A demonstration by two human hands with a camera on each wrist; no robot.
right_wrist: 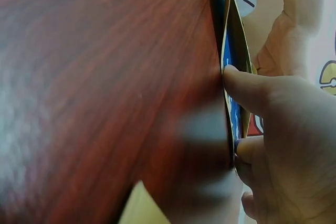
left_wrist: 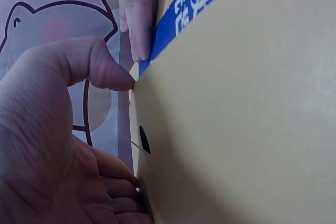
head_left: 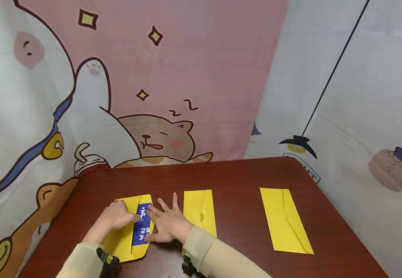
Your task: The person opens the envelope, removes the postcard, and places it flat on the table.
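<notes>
At the left of the table, a yellow envelope [head_left: 121, 244] lies with its flap folded open to the right. A blue card with white lettering [head_left: 139, 236] sits partly inside, one strip showing past the pocket edge. My left hand [head_left: 117, 217] grips the envelope, its thumb at the pocket edge and its other fingers bent at the upper side. In the head view my right hand [head_left: 168, 224] spreads its fingers, the tips touching the card's exposed strip. The right wrist view shows the pocket gaping slightly, with the card [right_wrist: 229, 53] inside.
A second yellow envelope [head_left: 193, 202], closed, lies partly under my right forearm. Another closed yellow envelope [head_left: 284, 218] lies farther right on the dark red-brown table [head_left: 237, 216]. A cartoon-printed cloth [head_left: 218, 77] hangs behind the table.
</notes>
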